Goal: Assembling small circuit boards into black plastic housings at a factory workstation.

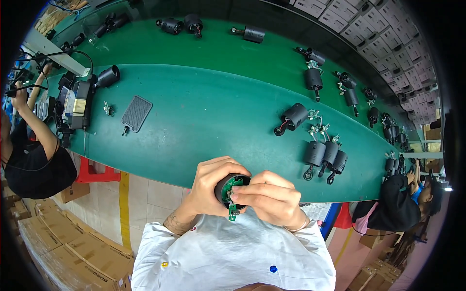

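My left hand (209,186) is wrapped round a black cylindrical housing (220,188), its open end facing me. Inside the housing's mouth sits a green circuit board (226,190), and a smaller green board piece (233,213) sticks out below the rim. The fingers of my right hand (272,196) pinch at the board's parts in the opening; what exactly lies between the fingertips is hidden. Both hands are close to my body, at the near edge of the green bench (194,131).
Several black housings with wired boards (314,153) lie on the bench at right. More housings (253,34) rest on the green strip beyond. A grey mesh-topped pad (137,114) and a small board (108,108) lie at left. People (36,165) work on either side.
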